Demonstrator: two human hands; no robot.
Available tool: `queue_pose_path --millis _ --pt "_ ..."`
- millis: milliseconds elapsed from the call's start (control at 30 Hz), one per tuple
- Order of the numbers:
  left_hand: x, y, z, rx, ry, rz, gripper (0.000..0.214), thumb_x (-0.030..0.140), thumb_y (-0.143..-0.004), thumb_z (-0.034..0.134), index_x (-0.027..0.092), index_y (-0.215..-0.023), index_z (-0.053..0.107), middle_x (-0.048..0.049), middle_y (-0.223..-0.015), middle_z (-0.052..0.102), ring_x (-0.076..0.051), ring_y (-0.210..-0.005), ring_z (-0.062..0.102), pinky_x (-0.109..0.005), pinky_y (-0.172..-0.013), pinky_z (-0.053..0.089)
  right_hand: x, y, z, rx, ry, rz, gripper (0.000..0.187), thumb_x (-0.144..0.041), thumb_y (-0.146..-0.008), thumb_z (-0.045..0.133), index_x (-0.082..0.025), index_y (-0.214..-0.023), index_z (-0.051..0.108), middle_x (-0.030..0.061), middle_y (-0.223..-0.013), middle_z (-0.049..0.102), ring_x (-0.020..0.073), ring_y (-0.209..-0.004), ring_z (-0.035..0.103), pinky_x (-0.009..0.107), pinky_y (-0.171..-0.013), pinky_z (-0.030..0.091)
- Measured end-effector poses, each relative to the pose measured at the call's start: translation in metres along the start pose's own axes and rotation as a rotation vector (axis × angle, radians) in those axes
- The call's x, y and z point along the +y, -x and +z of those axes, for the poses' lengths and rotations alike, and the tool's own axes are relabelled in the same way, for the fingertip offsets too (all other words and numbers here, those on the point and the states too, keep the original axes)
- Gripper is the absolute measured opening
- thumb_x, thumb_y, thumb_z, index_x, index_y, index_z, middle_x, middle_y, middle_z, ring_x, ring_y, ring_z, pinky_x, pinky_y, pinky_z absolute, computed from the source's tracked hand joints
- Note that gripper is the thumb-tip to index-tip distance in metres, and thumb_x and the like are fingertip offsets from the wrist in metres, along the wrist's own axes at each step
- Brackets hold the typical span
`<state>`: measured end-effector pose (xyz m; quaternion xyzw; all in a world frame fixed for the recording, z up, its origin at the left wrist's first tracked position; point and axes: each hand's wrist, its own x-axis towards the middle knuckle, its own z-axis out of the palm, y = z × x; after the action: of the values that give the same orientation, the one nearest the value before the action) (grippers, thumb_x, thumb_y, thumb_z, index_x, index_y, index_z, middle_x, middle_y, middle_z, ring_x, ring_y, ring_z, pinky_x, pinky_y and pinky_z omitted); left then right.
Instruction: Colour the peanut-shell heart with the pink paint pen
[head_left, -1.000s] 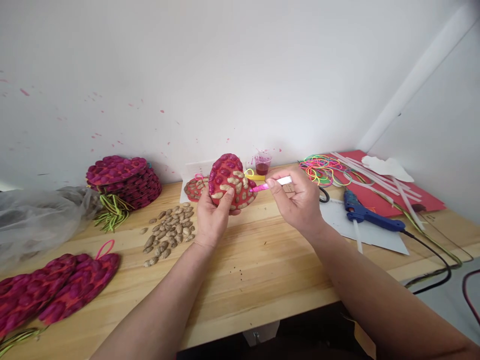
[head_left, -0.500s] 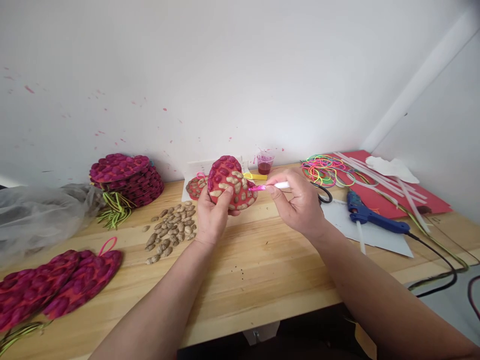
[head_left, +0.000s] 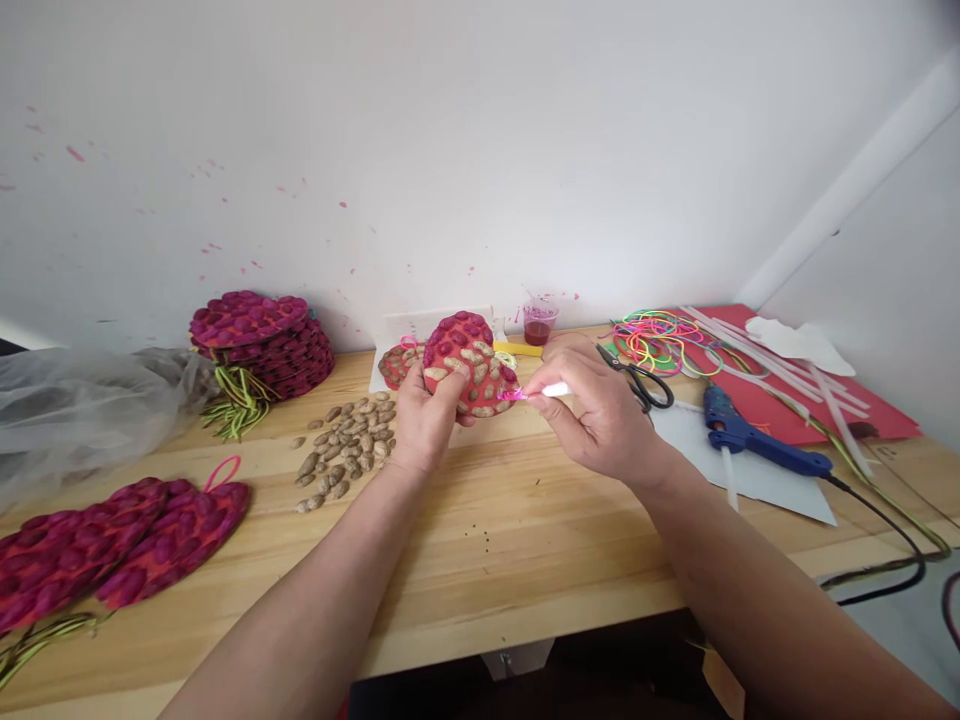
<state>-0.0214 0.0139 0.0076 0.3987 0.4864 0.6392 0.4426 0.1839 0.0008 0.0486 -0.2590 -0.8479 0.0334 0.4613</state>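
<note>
My left hand [head_left: 429, 412] grips a red disc [head_left: 466, 362] covered in peanuts, held tilted above the table. Its upper-left peanuts are painted magenta; others toward the middle and lower right are still tan. Pinched in my right hand [head_left: 592, 405] is a white-handled paintbrush [head_left: 553, 390], its pink-stained tip touching the disc's right edge. Behind the disc, another peanut-covered disc [head_left: 392, 367] with a pink loop lies on white paper. A clear cup of dark pink paint [head_left: 538, 328] stands near the wall. Loose peanuts [head_left: 351, 445] lie left of my left hand.
At left are a stack of magenta discs [head_left: 262, 340], two more discs [head_left: 172, 540] and a clear plastic bag [head_left: 90, 420]. Rightward lie scissors [head_left: 645, 385], coloured cords [head_left: 660, 340], glue sticks [head_left: 780, 360], red sheets [head_left: 892, 425] and a corded blue glue gun [head_left: 765, 445].
The brush tip has shifted slightly down along the disc's right edge, and another peanut there now looks magenta. The view has moved a little, showing more of the scissors.
</note>
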Motion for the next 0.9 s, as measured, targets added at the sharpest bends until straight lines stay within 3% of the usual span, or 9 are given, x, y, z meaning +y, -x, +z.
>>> queue_pose_path --millis 367,633,900 --pt "0.0039 0.0005 -0.0017 -0.07 -0.022 0.041 0.039 0.041 -0.07 0.083 0.02 -0.095 0.06 0.0033 -0.068 0.064 -0.014 -0.047 0.058 -0.023 -0.037 0.046 0.0045 -0.0001 -0.0011 0.063 0.03 0.03 0.004 -0.02 -0.099 0.06 -0.024 -0.098 0.063 0.0031 -0.09 0.072 0.0213 -0.088 0.065 0.04 -0.082 0.048" --pt "0.0046 -0.0002 -0.001 -0.051 -0.023 0.036 0.04 0.042 -0.07 0.082 0.02 -0.095 0.059 0.0021 -0.071 0.067 -0.013 -0.049 0.058 -0.023 -0.038 0.047 0.0004 0.0 0.0013 -0.003 -0.019 0.014 0.006 -0.02 -0.099 0.06 -0.024 -0.097 0.062 0.0026 -0.087 0.069 0.0212 -0.089 0.06 0.039 -0.084 0.048" --pt "0.0028 0.0011 -0.0025 -0.076 -0.036 0.028 0.042 0.043 -0.069 0.083 0.019 -0.097 0.063 0.0013 -0.07 0.067 -0.014 -0.047 0.058 -0.023 -0.037 0.045 0.0023 0.0 0.0 0.021 -0.015 0.044 0.008 -0.017 -0.099 0.059 -0.024 -0.099 0.063 0.0023 -0.088 0.066 0.0204 -0.089 0.058 0.038 -0.083 0.047"
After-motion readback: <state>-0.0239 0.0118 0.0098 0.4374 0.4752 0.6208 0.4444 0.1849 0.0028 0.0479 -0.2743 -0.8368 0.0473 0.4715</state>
